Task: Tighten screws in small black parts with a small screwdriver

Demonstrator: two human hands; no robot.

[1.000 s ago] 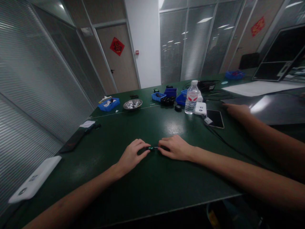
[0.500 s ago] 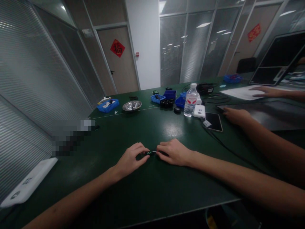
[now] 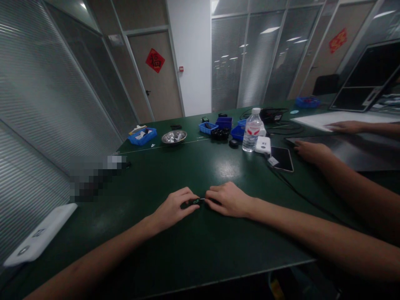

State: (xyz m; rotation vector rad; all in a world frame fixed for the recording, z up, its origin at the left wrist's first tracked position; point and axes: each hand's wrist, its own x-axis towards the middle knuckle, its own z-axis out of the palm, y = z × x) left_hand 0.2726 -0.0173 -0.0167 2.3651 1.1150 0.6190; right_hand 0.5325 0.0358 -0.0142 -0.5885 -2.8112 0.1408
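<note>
My left hand (image 3: 176,205) pinches a small dark piece with green parts, which looks like a small circuit board (image 3: 196,201), between thumb and fingertips. Facing it from the right, my right hand (image 3: 229,200) has its fingers closed on a thin, pale, pin-like piece (image 3: 202,199) that reaches to the board's right end. Whether the two pieces are joined, I cannot tell. Both hands are low over the green table (image 3: 143,250), close to its near side.
Farther back are a metal bowl (image 3: 173,143), a blue basket (image 3: 142,141) of small parts, more blue trays (image 3: 208,128), a water bottle (image 3: 252,131), a white device (image 3: 263,144) and a phone (image 3: 281,159). A co-worker's hands (image 3: 314,151) rest at right beside a laptop-like panel (image 3: 353,152).
My left fingertips have shifted slightly right along the small circuit board. The right hand stays in place, and the whole view has tilted a little.
</note>
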